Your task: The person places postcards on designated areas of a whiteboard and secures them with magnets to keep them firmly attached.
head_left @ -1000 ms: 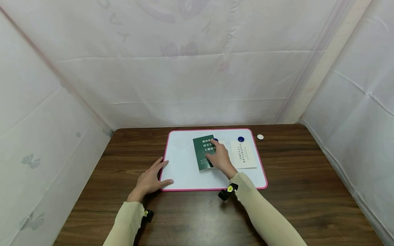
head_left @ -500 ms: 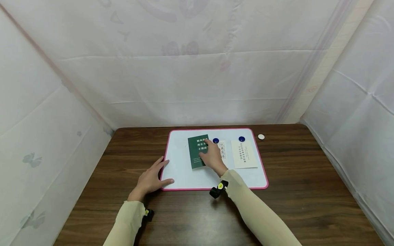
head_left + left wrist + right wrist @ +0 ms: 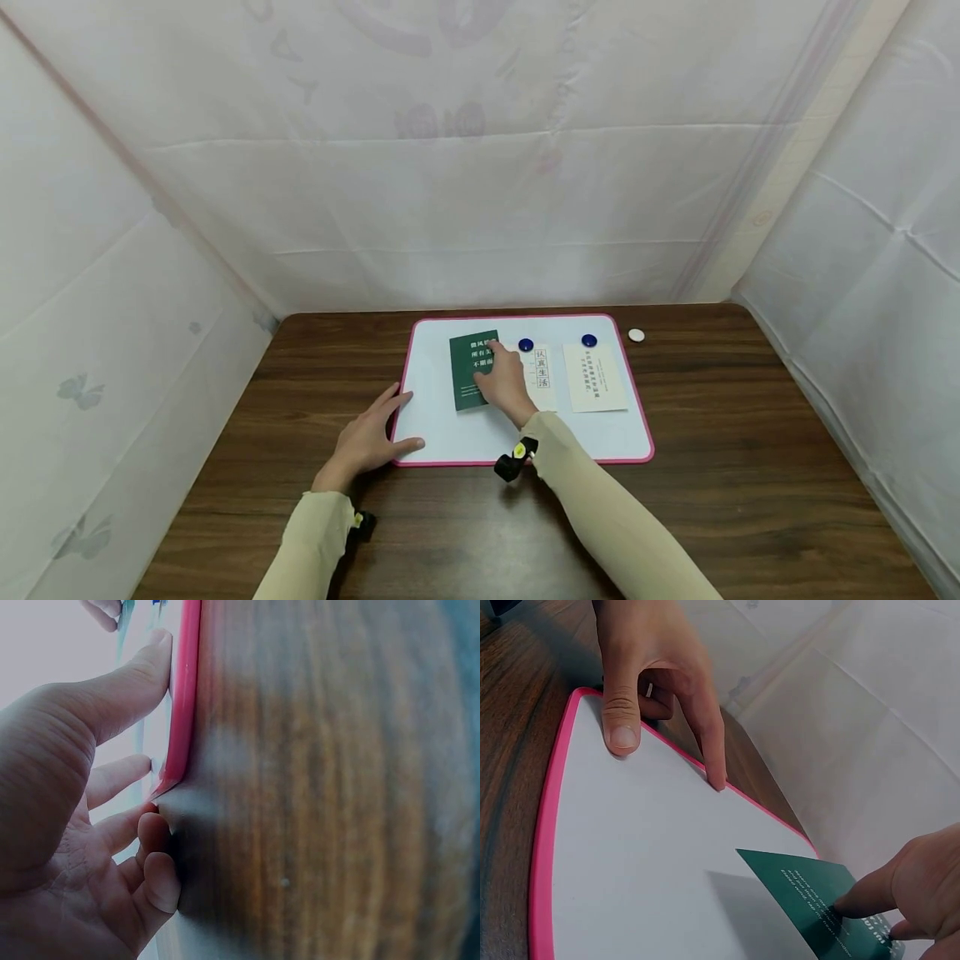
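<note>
My left hand (image 3: 365, 439) rests at the near left corner of a whiteboard (image 3: 442, 442) with a pink rim. Its thumb lies on the white face, and its other fingers reach around the left edge. My right hand (image 3: 507, 382) holds a green card (image 3: 467, 383) with white lettering by its right side, over the left half of the board. In the right wrist view, the card casts a shadow on the board, and the thumb (image 3: 870, 892) lies on its printed face. Some fingers of that hand are hidden.
A white card with boxed lettering (image 3: 542, 375) lies right of my right hand, with a blue magnet (image 3: 526, 344) at its top. Farther right, a cream card (image 3: 594, 387) has another blue magnet (image 3: 588, 340). A white magnet (image 3: 636, 335) sits on the wooden table (image 3: 720, 433).
My right hand has moved left with the green card, uncovering the boxed-lettering card and its blue magnet. The left hand has stayed at the board's corner.
</note>
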A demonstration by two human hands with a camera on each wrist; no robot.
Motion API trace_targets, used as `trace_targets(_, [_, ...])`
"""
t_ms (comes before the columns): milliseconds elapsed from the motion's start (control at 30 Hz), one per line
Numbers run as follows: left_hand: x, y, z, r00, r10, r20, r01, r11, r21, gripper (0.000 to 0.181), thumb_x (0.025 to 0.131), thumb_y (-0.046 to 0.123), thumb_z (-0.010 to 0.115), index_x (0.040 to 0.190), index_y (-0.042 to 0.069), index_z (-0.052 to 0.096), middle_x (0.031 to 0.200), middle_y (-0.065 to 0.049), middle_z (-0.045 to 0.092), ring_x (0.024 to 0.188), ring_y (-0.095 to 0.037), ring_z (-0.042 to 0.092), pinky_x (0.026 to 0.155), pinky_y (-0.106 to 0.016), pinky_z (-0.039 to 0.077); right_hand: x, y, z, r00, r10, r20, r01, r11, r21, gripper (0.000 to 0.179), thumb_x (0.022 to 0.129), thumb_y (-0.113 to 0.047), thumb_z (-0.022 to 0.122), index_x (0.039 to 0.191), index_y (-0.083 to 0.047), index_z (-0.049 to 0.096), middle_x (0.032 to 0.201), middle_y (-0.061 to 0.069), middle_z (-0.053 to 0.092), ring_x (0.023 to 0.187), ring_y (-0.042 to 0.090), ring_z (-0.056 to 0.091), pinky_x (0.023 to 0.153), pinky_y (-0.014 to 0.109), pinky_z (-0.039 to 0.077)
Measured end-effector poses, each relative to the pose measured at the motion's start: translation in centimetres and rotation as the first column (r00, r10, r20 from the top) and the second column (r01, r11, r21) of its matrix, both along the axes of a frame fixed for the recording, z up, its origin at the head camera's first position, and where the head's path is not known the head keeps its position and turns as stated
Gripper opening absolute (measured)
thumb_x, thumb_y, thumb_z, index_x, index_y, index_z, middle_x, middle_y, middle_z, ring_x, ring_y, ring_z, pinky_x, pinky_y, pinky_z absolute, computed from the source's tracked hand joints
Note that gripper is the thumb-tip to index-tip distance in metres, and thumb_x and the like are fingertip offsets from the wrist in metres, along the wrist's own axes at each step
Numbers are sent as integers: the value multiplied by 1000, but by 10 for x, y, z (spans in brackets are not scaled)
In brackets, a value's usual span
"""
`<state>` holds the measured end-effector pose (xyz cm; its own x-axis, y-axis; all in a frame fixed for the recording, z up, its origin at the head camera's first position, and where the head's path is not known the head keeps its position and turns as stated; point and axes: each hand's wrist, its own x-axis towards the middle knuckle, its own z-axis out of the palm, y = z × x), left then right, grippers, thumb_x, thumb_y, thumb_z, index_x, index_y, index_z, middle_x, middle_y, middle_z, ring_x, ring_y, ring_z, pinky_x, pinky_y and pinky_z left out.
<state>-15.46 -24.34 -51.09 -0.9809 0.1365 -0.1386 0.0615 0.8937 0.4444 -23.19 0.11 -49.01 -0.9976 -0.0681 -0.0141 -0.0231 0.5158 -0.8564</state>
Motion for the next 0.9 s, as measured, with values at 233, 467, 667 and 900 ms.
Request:
trace_targets(233, [-1,-2,0,1000,1,-1,-1,1000,-3,94,81,60,80,156,17,45,167,-17,27,142,-46,42,105,-74,34,0,-6,-2,999,-12,34,11,1000,25,62,94,-6,72,151,0,48,138,32,52,125,45,53,97,57,50])
trace_targets(467, [0,-3,-1,1000,-3,-1,3,1000,-5,94,81,60,80,156,17,45,167,-17,27,140,-46,44,104,-75,35,0,-11,-5,999,-20,39,18,999,39,62,93,-7,72,149,2,49,135,33,51,122,45,53,97,57,49])
trace_targets(667, [0,-3,-2,1000,-4,-6,4,1000,-5,94,81,61,80,156,16,45,167,-17,27,141,-46,44,104,-74,35,0,-13,-8,999,-24,39,21,997,80,61,92,-6,73,147,4,51,132,32,53,118,42,56,97,55,50])
trace_targets(900, [0,-2,-1,1000,1,-8,-2,1000,-5,93,81,60,80,156,16,46,167,-17,27,141,-47,43,104,-75,35,2,-13,-8,998,-14,59,9,996,89,63,91,-7,75,148,3,50,133,32,52,116,40,56,97,52,52])
